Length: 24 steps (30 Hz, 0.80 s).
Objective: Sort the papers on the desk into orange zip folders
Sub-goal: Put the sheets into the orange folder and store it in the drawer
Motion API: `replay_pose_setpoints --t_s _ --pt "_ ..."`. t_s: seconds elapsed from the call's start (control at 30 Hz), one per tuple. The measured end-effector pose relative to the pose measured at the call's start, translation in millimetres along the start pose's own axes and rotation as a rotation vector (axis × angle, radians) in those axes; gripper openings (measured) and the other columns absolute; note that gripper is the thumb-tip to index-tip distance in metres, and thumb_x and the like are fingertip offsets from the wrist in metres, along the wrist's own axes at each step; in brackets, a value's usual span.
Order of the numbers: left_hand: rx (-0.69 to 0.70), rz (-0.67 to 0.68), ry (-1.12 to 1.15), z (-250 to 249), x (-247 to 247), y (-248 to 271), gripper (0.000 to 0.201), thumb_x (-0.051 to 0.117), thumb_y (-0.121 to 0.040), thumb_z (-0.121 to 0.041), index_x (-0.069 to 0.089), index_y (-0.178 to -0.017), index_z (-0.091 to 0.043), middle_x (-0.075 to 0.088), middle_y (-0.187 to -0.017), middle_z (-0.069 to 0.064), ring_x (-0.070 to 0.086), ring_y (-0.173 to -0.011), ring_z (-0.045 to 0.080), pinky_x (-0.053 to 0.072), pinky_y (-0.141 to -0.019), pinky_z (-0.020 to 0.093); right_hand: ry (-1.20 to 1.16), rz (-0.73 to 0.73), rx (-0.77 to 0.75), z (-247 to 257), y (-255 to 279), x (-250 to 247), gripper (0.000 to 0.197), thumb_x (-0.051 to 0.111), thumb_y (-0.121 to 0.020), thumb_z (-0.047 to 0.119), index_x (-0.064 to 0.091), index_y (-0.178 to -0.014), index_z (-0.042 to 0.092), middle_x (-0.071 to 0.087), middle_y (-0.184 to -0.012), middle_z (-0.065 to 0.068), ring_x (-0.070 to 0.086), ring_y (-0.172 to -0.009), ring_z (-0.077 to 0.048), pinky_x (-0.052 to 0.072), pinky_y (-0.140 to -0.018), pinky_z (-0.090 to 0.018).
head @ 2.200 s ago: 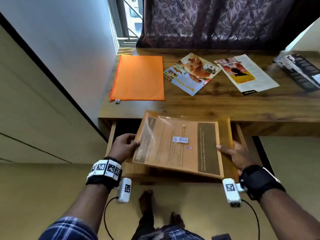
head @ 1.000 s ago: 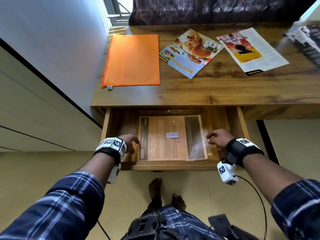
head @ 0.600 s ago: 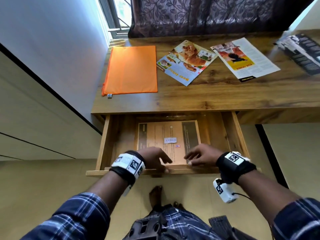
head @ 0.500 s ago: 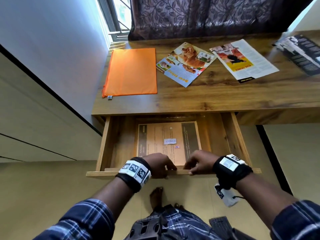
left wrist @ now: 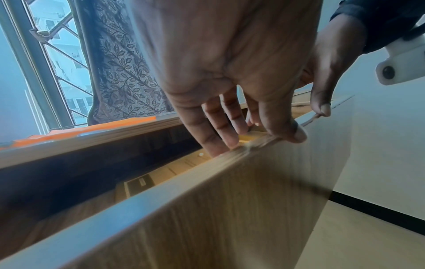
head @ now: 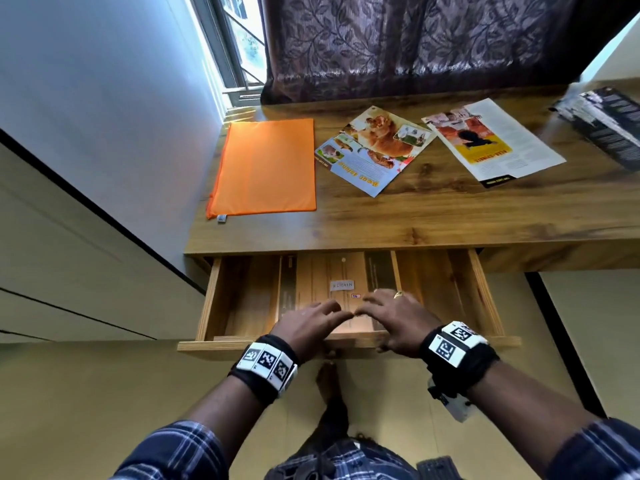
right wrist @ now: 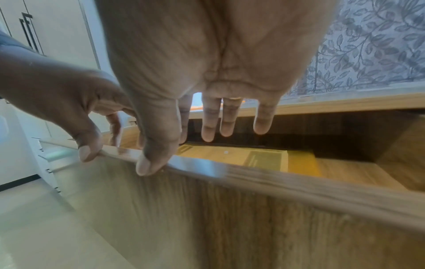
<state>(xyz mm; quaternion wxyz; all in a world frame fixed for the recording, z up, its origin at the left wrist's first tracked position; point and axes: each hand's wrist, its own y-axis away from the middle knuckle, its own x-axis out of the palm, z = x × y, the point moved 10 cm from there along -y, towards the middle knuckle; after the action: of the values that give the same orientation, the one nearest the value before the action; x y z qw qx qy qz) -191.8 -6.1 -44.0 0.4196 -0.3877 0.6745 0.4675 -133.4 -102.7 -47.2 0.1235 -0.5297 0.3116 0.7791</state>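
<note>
An orange zip folder (head: pixel 266 168) lies flat at the desk's left end. A dog flyer (head: pixel 375 148) and a yellow-and-white sheet (head: pixel 491 143) lie to its right. In the open drawer (head: pixel 450 341) lies a plastic-wrapped brown packet (head: pixel 325 271) with a white label. My left hand (head: pixel 311 323) and right hand (head: pixel 391 317) sit side by side at the middle of the drawer front. Their fingers reach straight over the front edge above the packet. In the left wrist view the left thumb (left wrist: pixel 296 132) presses the drawer front (left wrist: pixel 207 209). The right thumb (right wrist: pixel 147 163) rests on that edge (right wrist: pixel 276 182).
A dark brochure (head: pixel 609 123) lies at the desk's far right. A white wall runs close along the left, and a patterned curtain (head: pixel 415 46) hangs behind the desk. My bare feet (head: pixel 329 375) stand on the tan floor below the drawer.
The packet went from my hands down into the drawer. Both hands then came to the middle of the drawer front, gripped it, and now have straight fingers; the drawer has slid partly in.
</note>
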Motion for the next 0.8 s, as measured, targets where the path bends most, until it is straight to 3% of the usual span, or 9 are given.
replay_pose_setpoints --t_s 0.07,0.13,0.23,0.3,0.43,0.5,0.6,0.7,0.8 --pt "0.007 -0.047 -0.074 12.1 -8.1 -14.0 0.084 0.076 -0.083 -0.033 0.025 -0.151 -0.036 0.038 -0.151 0.003 0.048 -0.129 0.025 0.053 -0.097 0.043 0.101 -0.065 0.072 -13.6 -10.8 -14.1 0.083 0.076 -0.077 0.046 0.032 -0.146 0.036 0.03 -0.155 0.001 0.025 -0.144 -0.023 0.023 -0.118 -0.047" --pt "-0.013 -0.078 -0.156 25.8 -17.7 -26.8 0.094 0.077 -0.079 -0.042 0.018 -0.153 -0.038 0.028 -0.16 0.003 0.032 -0.145 0.028 0.03 -0.115 0.057 0.167 -0.097 0.13 -24.3 -19.9 -23.5 0.091 0.074 -0.078 0.049 0.022 -0.151 0.034 0.021 -0.16 -0.002 0.017 -0.149 -0.025 0.019 -0.12 -0.049" --pt "-0.064 -0.132 -0.168 53.0 -35.2 -45.6 0.11 0.075 -0.076 -0.053 0.001 -0.155 -0.039 -0.004 -0.167 0.0 -0.008 -0.153 0.026 -0.01 -0.116 0.065 0.222 -0.121 0.166 -36.0 -38.4 -35.2 0.1 0.07 -0.083 0.049 0.004 -0.156 0.031 0.002 -0.165 -0.005 0.003 -0.152 -0.027 0.011 -0.121 -0.053" --pt "-0.078 -0.12 -0.157 66.7 -40.7 -58.0 0.112 0.073 -0.076 -0.056 -0.004 -0.155 -0.037 -0.019 -0.165 -0.003 -0.022 -0.15 0.025 -0.018 -0.113 0.064 0.253 -0.125 0.16 -41.4 -50.6 -40.8 0.104 0.068 -0.083 0.052 -0.001 -0.157 0.029 -0.006 -0.166 -0.005 -0.004 -0.153 -0.028 0.007 -0.121 -0.055" --pt "-0.079 -0.115 -0.136 91.9 -48.2 -83.7 0.107 0.072 -0.078 -0.054 0.001 -0.156 -0.033 -0.007 -0.167 -0.002 -0.011 -0.153 0.024 -0.016 -0.114 0.064 0.279 -0.117 0.151 -55.6 -81.9 -53.1 0.105 0.067 -0.081 0.058 0.005 -0.158 0.022 0.0 -0.166 -0.007 0.001 -0.153 -0.028 0.008 -0.119 -0.058" --pt "-0.063 -0.125 -0.128 99.3 -51.8 -96.0 0.103 0.074 -0.079 -0.049 0.007 -0.156 -0.03 0.003 -0.167 0.0 -0.002 -0.154 0.025 -0.009 -0.116 0.065 0.279 -0.114 0.159 -63.3 -95.7 -58.6 0.103 0.068 -0.08 0.057 0.012 -0.157 0.02 0.006 -0.166 -0.007 0.007 -0.153 -0.028 0.013 -0.119 -0.058" --pt "0.017 -0.186 -0.121 102.6 -58.4 -109.9 0.09 0.075 -0.078 -0.042 0.026 -0.152 -0.026 0.028 -0.16 0.004 0.025 -0.148 0.028 0.014 -0.119 0.06 0.302 -0.128 0.154 -69.6 -111.8 -63.9 0.099 0.077 -0.074 0.052 0.029 -0.154 0.019 0.028 -0.161 -0.008 0.026 -0.149 -0.029 0.028 -0.114 -0.055" --pt "0.132 -0.317 -0.125 100.0 -67.3 -115.5 0.068 0.071 -0.082 -0.031 0.044 -0.143 -0.021 0.048 -0.145 0.007 0.049 -0.129 0.03 0.043 -0.105 0.052 0.295 -0.193 0.145 -68.4 -121.7 -68.7 0.096 0.088 -0.06 0.04 0.046 -0.144 0.016 0.049 -0.144 -0.012 0.048 -0.135 -0.03 0.046 -0.101 -0.049" --pt "0.164 -0.415 -0.135 94.8 -79.3 -117.0 0.052 0.064 -0.085 -0.024 0.05 -0.135 -0.018 0.055 -0.133 0.008 0.056 -0.116 0.03 0.05 -0.094 0.047 0.312 -0.236 0.145 -64.6 -127.2 -71.8 0.093 0.084 -0.062 0.032 0.044 -0.144 0.015 0.05 -0.137 -0.013 0.052 -0.128 -0.03 0.05 -0.094 -0.047"
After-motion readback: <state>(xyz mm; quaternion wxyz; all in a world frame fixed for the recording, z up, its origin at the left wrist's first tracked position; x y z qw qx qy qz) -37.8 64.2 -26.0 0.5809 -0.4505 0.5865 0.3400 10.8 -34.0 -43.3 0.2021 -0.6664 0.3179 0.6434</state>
